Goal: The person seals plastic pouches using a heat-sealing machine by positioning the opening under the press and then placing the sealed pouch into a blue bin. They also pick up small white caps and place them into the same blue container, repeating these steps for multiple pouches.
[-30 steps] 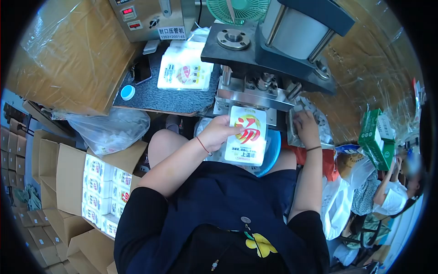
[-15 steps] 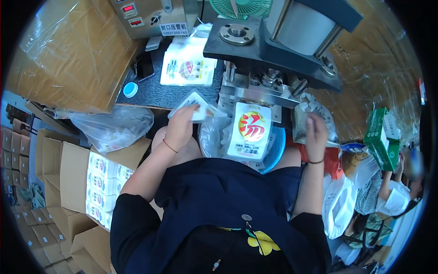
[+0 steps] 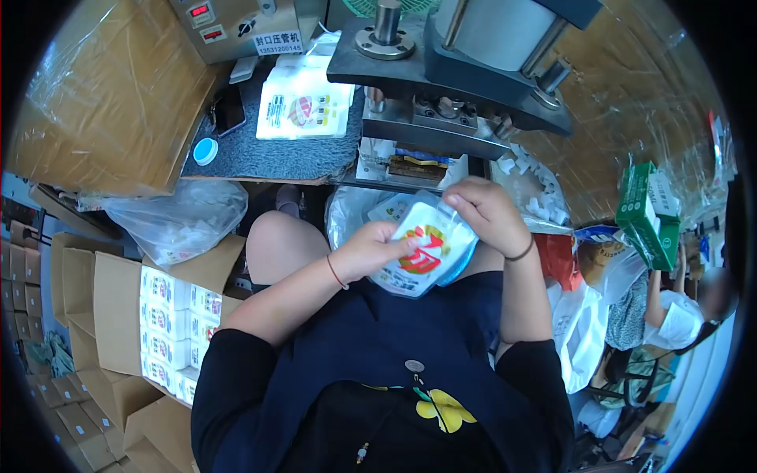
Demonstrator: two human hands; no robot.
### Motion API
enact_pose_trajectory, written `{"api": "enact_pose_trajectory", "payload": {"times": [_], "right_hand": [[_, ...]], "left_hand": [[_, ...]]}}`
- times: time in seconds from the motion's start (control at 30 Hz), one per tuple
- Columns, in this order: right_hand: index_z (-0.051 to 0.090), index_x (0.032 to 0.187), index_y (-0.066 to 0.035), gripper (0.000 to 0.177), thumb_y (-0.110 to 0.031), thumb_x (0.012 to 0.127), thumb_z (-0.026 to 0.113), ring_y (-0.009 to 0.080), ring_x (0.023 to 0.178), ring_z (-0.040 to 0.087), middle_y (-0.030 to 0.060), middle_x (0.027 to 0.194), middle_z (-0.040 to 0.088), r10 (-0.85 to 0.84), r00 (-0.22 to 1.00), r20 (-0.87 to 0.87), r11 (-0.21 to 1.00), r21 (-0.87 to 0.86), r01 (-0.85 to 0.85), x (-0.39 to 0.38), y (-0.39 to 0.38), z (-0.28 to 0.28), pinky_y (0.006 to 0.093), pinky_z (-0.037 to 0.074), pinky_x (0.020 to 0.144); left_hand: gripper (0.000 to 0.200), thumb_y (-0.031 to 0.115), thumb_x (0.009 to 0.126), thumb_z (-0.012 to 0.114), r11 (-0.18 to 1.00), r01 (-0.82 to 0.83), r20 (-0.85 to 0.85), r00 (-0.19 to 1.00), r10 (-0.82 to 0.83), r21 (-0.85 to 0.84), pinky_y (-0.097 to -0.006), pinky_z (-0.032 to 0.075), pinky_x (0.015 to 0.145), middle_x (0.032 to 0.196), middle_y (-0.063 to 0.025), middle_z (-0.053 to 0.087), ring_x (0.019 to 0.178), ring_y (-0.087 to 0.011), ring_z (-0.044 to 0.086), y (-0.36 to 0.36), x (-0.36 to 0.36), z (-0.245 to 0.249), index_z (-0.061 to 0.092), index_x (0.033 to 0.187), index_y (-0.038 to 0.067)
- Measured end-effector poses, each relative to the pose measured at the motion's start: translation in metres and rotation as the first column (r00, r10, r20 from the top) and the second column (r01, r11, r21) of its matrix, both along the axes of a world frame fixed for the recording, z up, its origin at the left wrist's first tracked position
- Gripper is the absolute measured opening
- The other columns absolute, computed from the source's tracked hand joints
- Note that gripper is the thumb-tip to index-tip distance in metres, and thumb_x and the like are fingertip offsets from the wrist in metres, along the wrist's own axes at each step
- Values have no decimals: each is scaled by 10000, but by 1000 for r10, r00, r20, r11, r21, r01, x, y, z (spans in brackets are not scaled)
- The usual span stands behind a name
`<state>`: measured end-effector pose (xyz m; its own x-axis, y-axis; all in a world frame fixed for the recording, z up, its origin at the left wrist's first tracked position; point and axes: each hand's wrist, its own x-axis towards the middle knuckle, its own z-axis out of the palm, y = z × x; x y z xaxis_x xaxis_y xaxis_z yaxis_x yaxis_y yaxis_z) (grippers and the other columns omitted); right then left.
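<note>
A white printed pouch (image 3: 422,256) with a red character is held over my lap, tilted. My left hand (image 3: 374,251) grips its left edge, thumb on the printed face. At its upper right corner my right hand (image 3: 489,213) is closed on the pouch, thumb and fingers together. Behind the pouch, a bag-lined tub (image 3: 347,213) is partly hidden, with another printed pouch inside. Just beyond stands a metal press (image 3: 438,130). A stack of white printed pouches (image 3: 303,106) lies on the dark mat to the left of the press.
On the mat are a blue cap (image 3: 206,151) and a phone (image 3: 229,110). A carton of packed pouches (image 3: 118,315) stands at the left, below a plastic bag (image 3: 185,221). White pieces fill a bag (image 3: 536,189) right of the press. A co-worker (image 3: 674,315) is at the far right.
The pouch that was upright near the press is now tilted in both hands. My hands have come together. The press plate area looks lower in contents, and the view has shifted slightly.
</note>
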<state>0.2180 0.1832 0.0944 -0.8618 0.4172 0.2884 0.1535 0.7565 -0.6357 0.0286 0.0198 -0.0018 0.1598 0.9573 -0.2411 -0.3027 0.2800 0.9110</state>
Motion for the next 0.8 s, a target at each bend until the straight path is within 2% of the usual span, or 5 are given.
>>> {"api": "enact_pose_trajectory", "payload": {"times": [0.43, 0.5, 0.57, 0.63, 0.8], "right_hand": [[636, 1093, -13, 201, -163, 968, 587, 398, 953, 610, 199, 983, 635, -586, 782, -212, 590, 550, 591, 67, 67, -59, 458, 480, 866], [605, 1144, -19, 240, -131, 932, 601, 397, 1019, 585, 201, 1043, 615, -535, 775, -335, 601, 494, 629, 64, 68, -69, 469, 459, 905], [579, 1165, 6, 240, -59, 933, 582, 405, 1056, 570, 219, 1087, 597, -501, 776, -384, 632, 450, 631, 66, 74, -76, 457, 457, 934], [576, 1169, 14, 242, -48, 937, 600, 397, 1049, 581, 212, 1093, 605, -534, 737, -414, 653, 352, 670, 71, 80, -88, 447, 462, 936], [609, 1204, 25, 262, -63, 958, 621, 357, 1071, 611, 195, 1150, 637, -602, 737, -308, 688, 268, 674, 79, 53, -51, 412, 469, 963]], "left_hand": [[297, 29, 934, 675, 987, -71, 343, 932, 118, -146, -384, 586, 898, 1139, -146, 727, 991, -221, 727, 52, -25, 0, 653, 1224, -28], [416, 93, 975, 644, 958, -284, 26, 958, 285, -50, -393, 575, 905, 1174, -170, 708, 1037, -238, 709, 56, -33, 1, 540, 1365, -4], [483, 138, 991, 628, 860, -486, -461, 735, 498, 154, -414, 554, 943, 1263, -218, 663, 1123, -281, 681, 73, -75, -5, 472, 1431, 12], [608, 273, 990, 627, 607, -204, -628, -54, 777, 768, -501, 450, 1076, 1469, -272, 492, 1345, -362, 525, 81, -132, 6, 390, 1501, 44], [596, 358, 988, 594, 908, 148, -848, -324, 419, 392, -580, 305, 1163, 1581, -195, 399, 1469, -381, 358, 32, -153, 6, 449, 1499, 87]]}}
